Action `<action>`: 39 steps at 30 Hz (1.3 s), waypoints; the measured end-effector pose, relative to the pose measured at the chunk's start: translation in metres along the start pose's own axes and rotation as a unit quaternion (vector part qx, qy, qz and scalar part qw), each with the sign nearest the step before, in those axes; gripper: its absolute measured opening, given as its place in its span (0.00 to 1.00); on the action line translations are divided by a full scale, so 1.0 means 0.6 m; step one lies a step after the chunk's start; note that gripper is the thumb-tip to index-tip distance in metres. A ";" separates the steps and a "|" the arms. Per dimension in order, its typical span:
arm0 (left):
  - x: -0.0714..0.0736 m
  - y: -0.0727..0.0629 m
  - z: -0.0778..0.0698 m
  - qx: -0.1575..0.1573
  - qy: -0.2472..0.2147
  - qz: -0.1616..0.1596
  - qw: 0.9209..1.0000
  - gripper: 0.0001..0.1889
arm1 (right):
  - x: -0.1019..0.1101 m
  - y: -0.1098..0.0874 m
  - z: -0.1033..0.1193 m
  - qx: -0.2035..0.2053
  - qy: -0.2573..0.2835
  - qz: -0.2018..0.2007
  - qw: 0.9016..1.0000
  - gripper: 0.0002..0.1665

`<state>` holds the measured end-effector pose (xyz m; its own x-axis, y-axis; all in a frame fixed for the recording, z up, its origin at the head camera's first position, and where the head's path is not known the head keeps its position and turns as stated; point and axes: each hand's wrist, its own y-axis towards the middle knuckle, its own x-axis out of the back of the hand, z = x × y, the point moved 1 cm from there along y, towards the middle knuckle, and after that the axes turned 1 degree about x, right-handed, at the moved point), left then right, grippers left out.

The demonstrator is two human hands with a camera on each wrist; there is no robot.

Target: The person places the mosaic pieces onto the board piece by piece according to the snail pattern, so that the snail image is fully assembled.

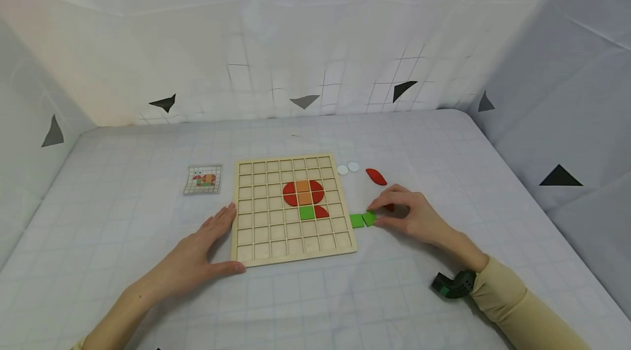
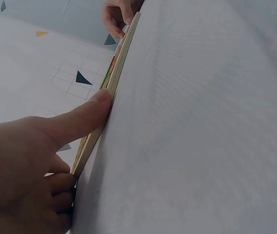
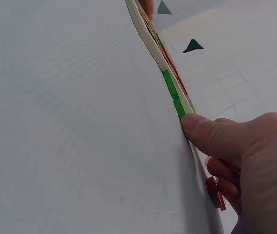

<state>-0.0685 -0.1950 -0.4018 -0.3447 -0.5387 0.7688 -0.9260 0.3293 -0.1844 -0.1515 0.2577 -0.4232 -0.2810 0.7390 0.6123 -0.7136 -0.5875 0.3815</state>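
My left hand (image 1: 189,262) rests against the wooden grid board (image 1: 268,218), fingers along its left side and thumb (image 2: 92,114) at the near left corner. On the board are two orange squares (image 1: 304,192) flanked by red quarter-circle pieces (image 1: 290,194). Below them lie a green square (image 1: 307,212) and a red quarter piece (image 1: 321,211). Just off the board's right edge, my right hand (image 1: 414,216) pinches a green tile (image 1: 368,219) between thumb and index finger. Another green tile (image 1: 357,221) lies beside it, close to the board.
A small picture card (image 1: 203,179) with a coloured figure on a grid lies left of the board. Past its right edge sit two white discs (image 1: 348,168) and a red leaf-shaped piece (image 1: 376,177). Another red piece (image 1: 389,207) is partly hidden by my right hand.
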 end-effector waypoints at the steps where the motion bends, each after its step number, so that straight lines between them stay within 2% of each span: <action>1: 0.000 0.000 0.000 0.000 0.000 0.000 1.000 0.61 | 0.000 0.000 0.000 0.000 0.001 0.000 1.000 0.20; 13: 0.000 -0.001 0.000 0.001 -0.005 0.000 1.000 0.61 | 0.000 0.002 0.005 -0.029 -0.003 0.002 1.000 0.20; 20: 0.001 -0.001 -0.001 0.006 -0.010 0.005 1.000 0.61 | -0.003 0.001 0.003 -0.022 -0.009 -0.012 1.000 0.21; 24: 0.002 -0.002 -0.001 0.005 -0.010 0.005 1.000 0.60 | -0.002 0.001 0.002 -0.035 -0.017 -0.006 0.999 0.21; 32: 0.003 -0.004 -0.001 0.004 -0.008 0.003 1.000 0.60 | 0.000 0.003 -0.001 -0.035 -0.020 0.002 0.999 0.19; 39: 0.002 -0.002 -0.002 0.003 -0.010 0.005 1.000 0.60 | 0.002 0.005 0.017 -0.070 -0.053 -0.032 0.996 0.19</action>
<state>-0.0674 -0.1953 -0.3997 -0.3566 -0.5514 0.7541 -0.9236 0.3294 -0.1959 -0.1474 0.2531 -0.4142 -0.1682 0.7294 0.6631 -0.8118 -0.4841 0.3265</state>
